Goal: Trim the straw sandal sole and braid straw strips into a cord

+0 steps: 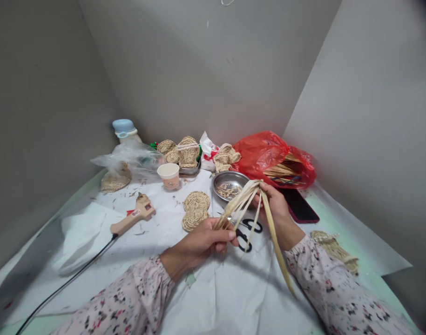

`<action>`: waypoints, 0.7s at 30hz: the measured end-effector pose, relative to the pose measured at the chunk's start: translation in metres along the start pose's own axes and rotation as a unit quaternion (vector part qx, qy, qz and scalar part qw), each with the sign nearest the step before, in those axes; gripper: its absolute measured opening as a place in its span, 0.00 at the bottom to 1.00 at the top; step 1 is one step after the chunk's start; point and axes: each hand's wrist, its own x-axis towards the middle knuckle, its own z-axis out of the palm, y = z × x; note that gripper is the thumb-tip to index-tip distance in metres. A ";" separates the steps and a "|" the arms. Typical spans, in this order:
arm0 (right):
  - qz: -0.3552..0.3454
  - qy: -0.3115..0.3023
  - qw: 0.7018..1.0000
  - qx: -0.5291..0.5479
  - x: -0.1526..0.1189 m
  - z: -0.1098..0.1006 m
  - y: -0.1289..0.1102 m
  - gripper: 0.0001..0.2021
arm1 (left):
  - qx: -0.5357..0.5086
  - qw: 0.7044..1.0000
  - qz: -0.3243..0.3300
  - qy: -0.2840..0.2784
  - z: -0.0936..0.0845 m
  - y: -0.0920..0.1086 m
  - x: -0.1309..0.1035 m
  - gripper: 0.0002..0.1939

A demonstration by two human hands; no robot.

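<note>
Pale dried fibre strips (246, 197) stretch between my two hands above the table. My left hand (214, 237) is closed around their lower left ends. My right hand (272, 202) pinches the bunch at its upper end, and one wide strip hangs down beside it toward the front. Beneath the strips lie black-handled scissors (253, 226), their blades partly hidden. A metal bowl (221, 177) with fibre scraps stands just behind the strips. To the left of the bowl, a woven piece of two joined coils (196, 210) lies flat, close to my left hand.
A corded glue gun (134, 216) lies left, near a paper cup (169, 176). Behind are a plastic bag (132, 156), woven pieces (188, 151) in a tray and a red bag (263, 151) of strips. A phone (300, 206) and braided piece (334, 249) lie right.
</note>
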 end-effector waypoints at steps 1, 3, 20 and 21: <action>0.000 0.007 1.000 0.026 0.001 -0.002 -0.002 0.13 | -0.004 1.000 -0.002 -0.011 0.000 0.000 -0.001 0.10; -0.004 0.026 0.997 0.075 0.002 -0.005 -0.006 0.12 | -0.025 0.999 -0.011 -0.043 0.001 0.001 -0.002 0.16; 0.057 -0.157 0.978 -0.125 -0.031 0.030 0.014 0.15 | -0.140 0.989 0.036 0.042 0.002 0.006 0.003 0.22; 0.054 -0.165 0.974 -0.145 -0.033 0.031 0.015 0.17 | -0.111 0.991 0.041 0.055 0.001 0.003 0.004 0.19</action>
